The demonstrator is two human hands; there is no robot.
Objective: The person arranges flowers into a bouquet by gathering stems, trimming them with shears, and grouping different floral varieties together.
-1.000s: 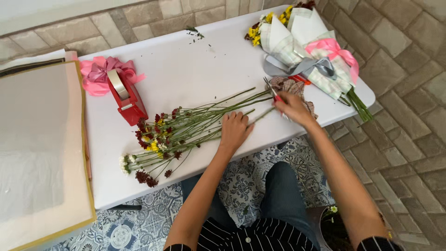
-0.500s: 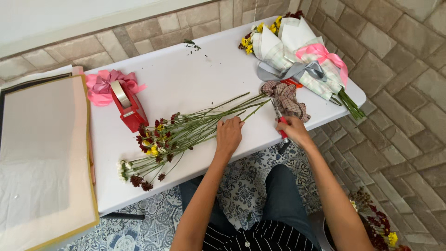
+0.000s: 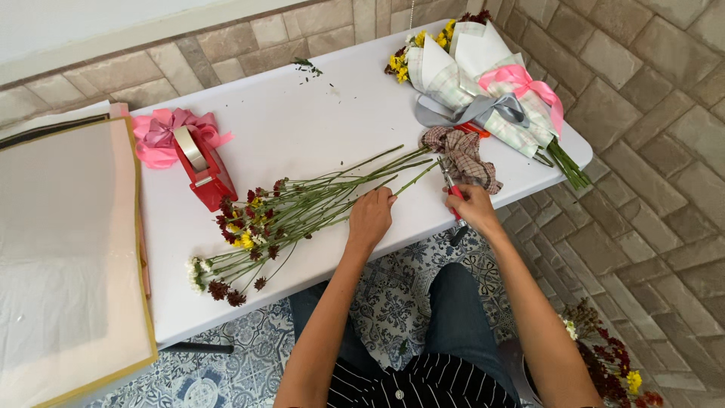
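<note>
A white table is standing against a tiled wall; the left hand is lying open on the cut flowers, pinning their stems flat, while the right hand is closing around red-handled scissors at the stem ends

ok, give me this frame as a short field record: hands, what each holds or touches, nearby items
left hand: pressing on the flower stems, palm down
right hand: gripping red-handled scissors at the stem ends
surface: white table
left side: red tape dispenser, pink ribbon bow, paper sheets
far right: wrapped bouquets, plaid ribbon
</note>
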